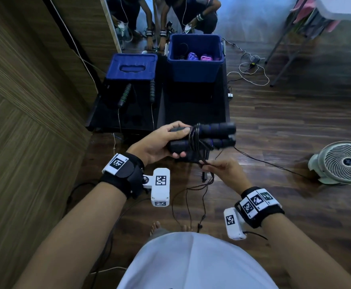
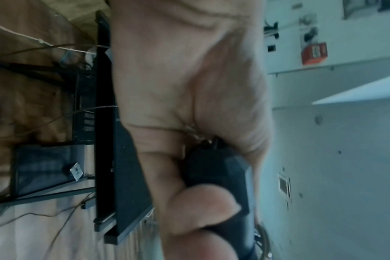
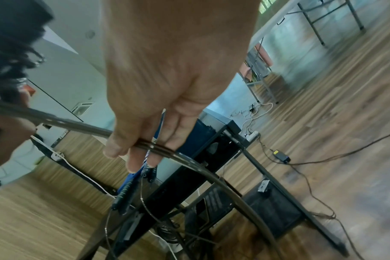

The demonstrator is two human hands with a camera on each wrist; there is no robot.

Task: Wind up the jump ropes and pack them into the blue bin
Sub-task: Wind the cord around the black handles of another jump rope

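**Now both hands on one black jump rope, bin standing open behind**

Firmly curled, the left hand (image 1: 160, 140) makes a closed grip round the two black foam handles (image 1: 216, 135) of a jump rope, held side by side and lying crosswise in front of the person; the thumb lies on the upper handle, the fingers wrap beneath. In the left wrist view the left hand (image 2: 189, 105) shows a thumb and fingers clamped on a dark handle end (image 2: 214, 168). Several turns of thin black cord (image 1: 194, 136) circle both handles just beside the thumb.

Just below, the right hand (image 1: 220, 167) pinches a bundle of that cord between thumb and fingertips; the right wrist view shows the right hand (image 3: 167, 88) with the strands (image 3: 158, 146) running across its fingers. Loose cord hangs down from this hand and trails over the wooden floor (image 1: 285, 126), one strand running off to the right.

Beyond the hands stands a low black counter (image 1: 193, 109). On it, at the far right, is the blue bin (image 1: 195, 57), open, with wound purple and pink ropes (image 1: 199, 56) inside. To its left lies the blue lid (image 1: 131, 66), and in front of that a second jump rope with green-banded handles (image 1: 125, 94), unwound. A white fan (image 1: 341, 162) sits on the floor at right.
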